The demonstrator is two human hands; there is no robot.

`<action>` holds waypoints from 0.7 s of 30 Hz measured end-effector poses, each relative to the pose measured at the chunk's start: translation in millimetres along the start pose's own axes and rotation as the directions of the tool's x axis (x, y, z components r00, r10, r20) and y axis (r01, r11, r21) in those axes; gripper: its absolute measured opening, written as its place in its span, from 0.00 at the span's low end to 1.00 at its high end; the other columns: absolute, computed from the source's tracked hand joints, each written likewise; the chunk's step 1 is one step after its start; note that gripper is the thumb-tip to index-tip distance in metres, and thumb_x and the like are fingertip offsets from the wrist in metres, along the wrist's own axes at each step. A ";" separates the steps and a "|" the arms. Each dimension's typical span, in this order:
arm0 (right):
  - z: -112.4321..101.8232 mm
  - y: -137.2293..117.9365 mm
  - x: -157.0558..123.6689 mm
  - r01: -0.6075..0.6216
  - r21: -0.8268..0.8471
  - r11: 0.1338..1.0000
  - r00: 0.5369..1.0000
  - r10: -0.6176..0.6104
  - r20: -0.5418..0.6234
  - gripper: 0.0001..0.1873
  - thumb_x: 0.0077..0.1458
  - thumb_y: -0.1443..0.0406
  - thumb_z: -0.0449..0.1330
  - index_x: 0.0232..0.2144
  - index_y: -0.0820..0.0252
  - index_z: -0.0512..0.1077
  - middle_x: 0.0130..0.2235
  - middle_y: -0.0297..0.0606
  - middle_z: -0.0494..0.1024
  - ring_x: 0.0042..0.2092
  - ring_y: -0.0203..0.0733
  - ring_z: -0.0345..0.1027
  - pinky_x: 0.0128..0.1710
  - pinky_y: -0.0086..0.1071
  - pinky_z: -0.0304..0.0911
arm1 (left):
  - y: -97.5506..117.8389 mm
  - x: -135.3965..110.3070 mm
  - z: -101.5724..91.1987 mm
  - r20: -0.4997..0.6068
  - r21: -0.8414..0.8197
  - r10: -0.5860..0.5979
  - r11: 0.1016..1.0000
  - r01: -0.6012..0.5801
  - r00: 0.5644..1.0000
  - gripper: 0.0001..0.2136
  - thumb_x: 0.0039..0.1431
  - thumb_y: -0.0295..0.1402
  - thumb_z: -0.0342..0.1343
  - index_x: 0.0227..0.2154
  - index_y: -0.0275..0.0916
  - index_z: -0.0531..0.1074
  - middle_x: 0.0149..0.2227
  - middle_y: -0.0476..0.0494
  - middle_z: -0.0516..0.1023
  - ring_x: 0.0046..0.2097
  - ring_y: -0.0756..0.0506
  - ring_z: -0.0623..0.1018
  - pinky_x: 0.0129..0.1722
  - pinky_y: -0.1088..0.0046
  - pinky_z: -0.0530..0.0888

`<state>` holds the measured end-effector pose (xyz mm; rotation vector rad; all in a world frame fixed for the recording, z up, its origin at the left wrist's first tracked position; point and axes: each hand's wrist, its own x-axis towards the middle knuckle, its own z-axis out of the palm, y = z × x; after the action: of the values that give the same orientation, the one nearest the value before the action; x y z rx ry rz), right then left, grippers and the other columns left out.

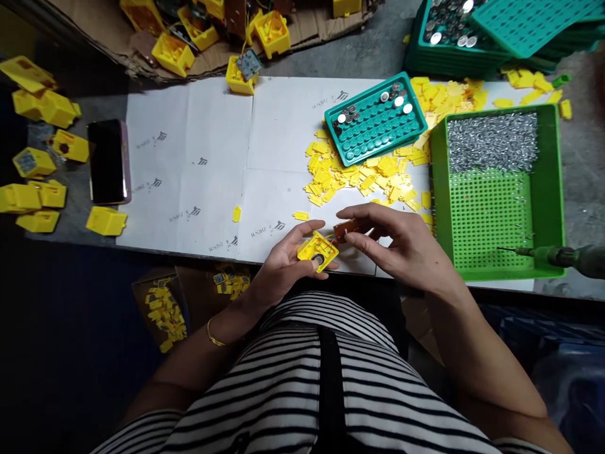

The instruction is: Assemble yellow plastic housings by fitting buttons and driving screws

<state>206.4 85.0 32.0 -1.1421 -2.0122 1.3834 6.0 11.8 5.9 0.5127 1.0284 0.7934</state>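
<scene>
Seen from above at a workbench edge: left hand [283, 265] cupped palm-up around a small yellow plastic case [318, 251], fingers curled beneath it and thumb pressed along its far side. Right hand [401, 243] just beside, fingertips pinched on a small brown circuit board [347, 228], held touching the case's far corner. Both pieces raised just above the near edge of the white paper sheets [198, 132] covering the table, each sheet stamped with a faint grey logo, lettering too small to read. Beyond the hands, a loose heap of flat yellow plastic parts [359, 180], with a teal tray [375, 120] of round metal discs resting on it. To the right, a green basket [551, 189] with a bed of silvery screws at its far end, and the tip of a power screwdriver [558, 256] lying over its near corner. At left, a dark-screened phone [108, 161] among more yellow housings [42, 157]. Gold bangle [215, 337] on the left wrist.
</scene>
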 end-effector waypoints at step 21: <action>-12.3 7.5 -1.6 0.143 -0.284 0.948 0.990 -0.130 0.062 0.07 0.58 0.64 0.60 0.38 0.56 0.78 0.40 0.41 0.75 0.41 0.41 0.69 0.40 0.34 0.63 | 7.6 5.9 -1.0 0.178 0.207 -0.246 0.956 0.208 0.953 0.17 0.57 0.45 0.58 0.43 0.38 0.71 0.35 0.41 0.81 0.22 0.50 0.78 0.18 0.80 0.68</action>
<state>219.2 91.6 30.2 -1.0725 -2.3335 1.0794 4.2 21.2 7.5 0.6090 0.9562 0.4314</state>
